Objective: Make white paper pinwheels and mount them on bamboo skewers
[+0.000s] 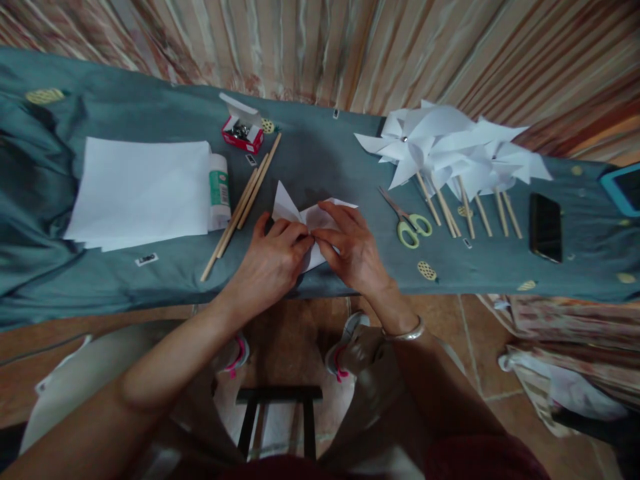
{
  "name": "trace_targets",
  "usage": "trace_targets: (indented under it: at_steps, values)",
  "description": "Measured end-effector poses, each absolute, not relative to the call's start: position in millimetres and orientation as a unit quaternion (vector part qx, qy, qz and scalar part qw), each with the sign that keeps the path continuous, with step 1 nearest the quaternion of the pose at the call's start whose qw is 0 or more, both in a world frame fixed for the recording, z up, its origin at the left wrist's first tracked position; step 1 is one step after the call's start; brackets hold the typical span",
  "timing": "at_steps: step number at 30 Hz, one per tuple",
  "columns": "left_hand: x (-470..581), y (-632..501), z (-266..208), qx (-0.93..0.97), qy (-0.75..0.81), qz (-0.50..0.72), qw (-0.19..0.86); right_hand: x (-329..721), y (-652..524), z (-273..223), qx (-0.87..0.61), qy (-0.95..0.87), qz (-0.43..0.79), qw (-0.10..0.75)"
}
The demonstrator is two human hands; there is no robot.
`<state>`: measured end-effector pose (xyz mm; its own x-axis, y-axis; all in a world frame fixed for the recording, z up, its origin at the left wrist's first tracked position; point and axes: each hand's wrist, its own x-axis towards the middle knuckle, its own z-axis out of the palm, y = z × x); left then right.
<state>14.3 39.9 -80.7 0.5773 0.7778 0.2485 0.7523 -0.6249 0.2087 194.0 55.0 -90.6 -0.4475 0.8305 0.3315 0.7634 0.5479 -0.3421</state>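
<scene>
Between my hands, near the front edge of the table, is a cut sheet of white paper [286, 201] with pointed corners standing up. My left hand [280, 250] is closed, its thumb and fingers pinching the paper close to the centre. From the other side my right hand [347, 247] presses and pinches the same paper, fingertips meeting those of the left. The exact spot they grip is hidden under the fingers. Scissors [411, 227] with green handles lie right of the paper. Wooden sticks [243, 203] rest to the left.
A stack of white paper [143, 190] lies at the left beside a glue stick-like white and green tube [219, 190]. Behind the sticks stands an open red box [243, 133] of small metal pieces. Several finished paper pinwheels [450, 147] lie right, near a phone [545, 227].
</scene>
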Motion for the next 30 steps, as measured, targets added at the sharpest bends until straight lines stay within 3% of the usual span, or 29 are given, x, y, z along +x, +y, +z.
trace_targets:
  at_steps: [10, 18, 30]
  values:
    - [8, 38, -83, 0.881, 0.437, 0.168, 0.067, 198, 45, -89, -0.475, -0.856, 0.090, 0.186]
    - [9, 39, -88, 0.880, 0.438, 0.173, 0.059, 200, 48, -94, -0.466, -0.841, 0.118, 0.248]
    - [10, 40, -87, 0.879, 0.442, 0.167, 0.058, 203, 47, -104, -0.481, -0.821, 0.155, 0.264]
